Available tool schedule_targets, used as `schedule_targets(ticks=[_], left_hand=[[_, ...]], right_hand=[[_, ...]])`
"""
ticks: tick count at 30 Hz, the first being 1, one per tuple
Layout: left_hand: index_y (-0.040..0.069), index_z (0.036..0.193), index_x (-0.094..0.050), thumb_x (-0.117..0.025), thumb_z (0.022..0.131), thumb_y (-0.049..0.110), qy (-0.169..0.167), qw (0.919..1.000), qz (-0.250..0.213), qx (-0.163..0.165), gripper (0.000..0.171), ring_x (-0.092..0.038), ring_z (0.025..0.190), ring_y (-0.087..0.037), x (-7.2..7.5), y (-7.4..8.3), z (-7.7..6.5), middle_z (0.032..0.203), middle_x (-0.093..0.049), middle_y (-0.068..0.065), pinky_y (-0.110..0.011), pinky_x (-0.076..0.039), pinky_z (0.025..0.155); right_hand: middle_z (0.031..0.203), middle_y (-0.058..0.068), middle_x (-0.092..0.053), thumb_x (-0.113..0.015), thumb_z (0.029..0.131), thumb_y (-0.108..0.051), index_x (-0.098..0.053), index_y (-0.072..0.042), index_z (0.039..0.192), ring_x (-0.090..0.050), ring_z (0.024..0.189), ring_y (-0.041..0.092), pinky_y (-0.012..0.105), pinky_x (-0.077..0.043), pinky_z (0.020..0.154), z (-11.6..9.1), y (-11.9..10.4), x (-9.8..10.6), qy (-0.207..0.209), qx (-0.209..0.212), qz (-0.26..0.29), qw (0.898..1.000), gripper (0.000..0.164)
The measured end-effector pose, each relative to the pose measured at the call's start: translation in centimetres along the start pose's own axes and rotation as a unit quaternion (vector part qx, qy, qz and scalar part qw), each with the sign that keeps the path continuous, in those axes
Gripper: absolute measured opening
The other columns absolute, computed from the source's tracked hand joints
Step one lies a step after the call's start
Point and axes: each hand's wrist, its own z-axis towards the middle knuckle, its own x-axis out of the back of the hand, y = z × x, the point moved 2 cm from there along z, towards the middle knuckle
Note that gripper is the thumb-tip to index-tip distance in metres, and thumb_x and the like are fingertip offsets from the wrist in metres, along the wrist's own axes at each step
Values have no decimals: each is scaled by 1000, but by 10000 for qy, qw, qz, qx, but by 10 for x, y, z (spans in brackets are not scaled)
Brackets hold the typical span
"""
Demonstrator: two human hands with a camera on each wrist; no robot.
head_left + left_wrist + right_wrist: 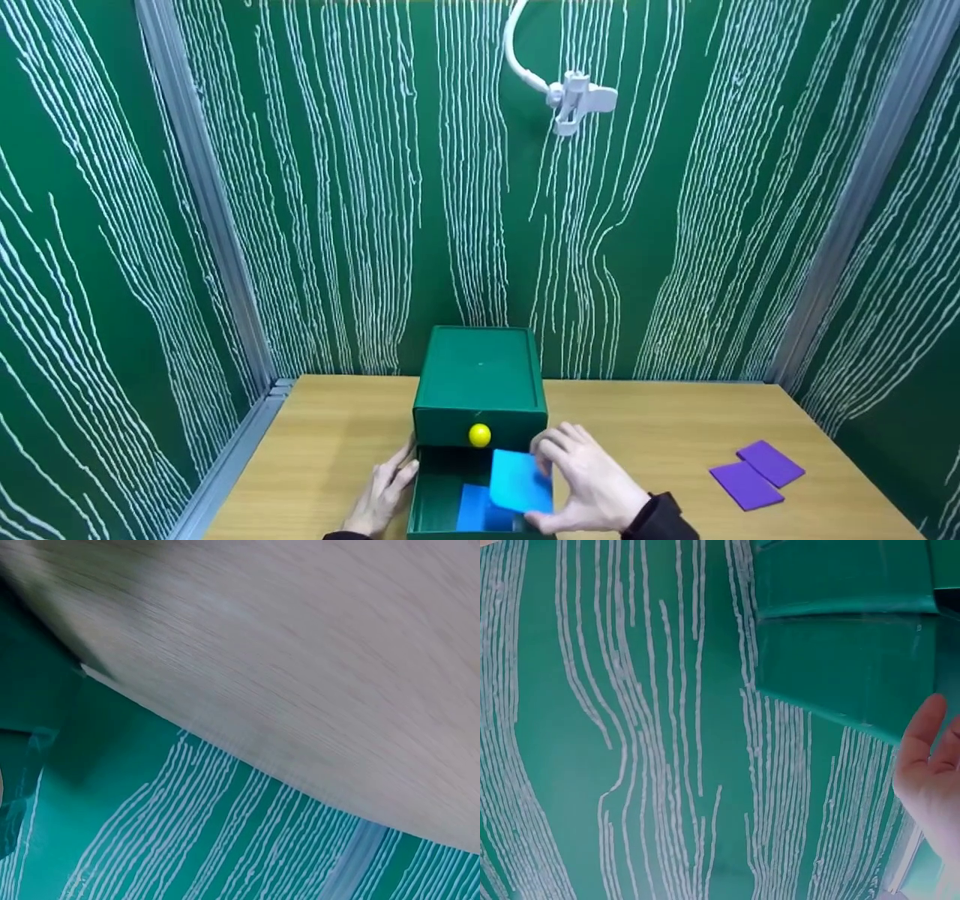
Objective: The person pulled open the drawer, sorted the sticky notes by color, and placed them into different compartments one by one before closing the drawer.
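A green two-drawer box [480,367] stands on the table, its upper drawer shut behind a yellow round knob [480,435]. The lower drawer [435,491] is pulled out toward me, and blue pieces [472,506] lie inside. Over the drawer's right part, my right hand [589,480] pinches a light blue square card [519,480], held tilted. My left hand [382,491] rests against the left side of the box with its fingers fairly straight. In the right wrist view part of the right hand [934,772] shows beside the box; the card is out of sight there.
Two purple square cards [750,484] lie overlapping at the right of the wooden table [337,427]. A white clip holder [574,101] on a bent arm hangs in front of the green, white-streaked back wall. Grey metal posts [210,187] stand at the corners.
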Motion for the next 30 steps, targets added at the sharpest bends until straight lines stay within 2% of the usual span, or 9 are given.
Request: schedule_targets(ticks=[5,7,15,21,25,27,30], left_hand=[[8,146,-32,-41,101,26,167,9999,0,4,49,-41,128,-9,0,-1,-2,148,-37,-6,-16,-39,97],[5,145,-33,-41,101,23,205,9997,52,-154,48,-41,128,-9,0,-1,-3,147,-38,-9,-17,-41,97],[6,145,-33,-41,100,21,206,9988,181,-406,48,-50,119,-9,2,1,-1,144,-40,-11,-14,-39,97],[2,144,-33,-41,100,16,179,9978,205,-598,47,-45,124,-8,3,3,-1,143,-40,-13,-13,-36,99],[-1,143,-34,-40,100,14,189,9977,311,-568,46,-49,120,-9,3,1,1,140,-44,-15,-14,-38,98],[-2,143,-33,-41,100,15,146,9987,244,-433,47,-54,115,-9,4,2,1,139,-45,-16,-14,-41,96],[-2,143,-34,-42,100,16,100,9992,217,-306,47,-55,113,-9,5,13,-2,139,-45,-16,-15,-42,95]], right_hand=[[95,-13,-51,-75,60,-62,-45,-23,81,-40,86,4,23,-32,77,5,-7,-13,-42,108,115,9999,54],[95,-13,-51,-75,61,-62,-45,-23,81,-40,86,4,22,-32,77,8,-9,-18,-121,90,171,9997,53],[99,-13,-54,-69,69,-63,-46,-25,82,-39,87,3,22,-32,77,15,-14,-30,-722,-246,357,9964,47],[101,-10,-56,-64,74,-64,-43,-25,77,-39,87,5,23,-33,75,19,-17,-38,-946,-244,450,9942,45],[101,-8,-57,-64,75,-65,-41,-24,73,-40,87,6,22,-35,75,20,-17,-44,-954,-213,390,9944,47],[101,-8,-58,-63,75,-65,-40,-24,71,-40,87,7,22,-35,75,20,-17,-47,-955,-217,339,9946,47],[101,-7,-58,-62,76,-65,-40,-24,70,-41,88,8,21,-35,74,20,-17,-51,-1039,-275,327,9937,47]])
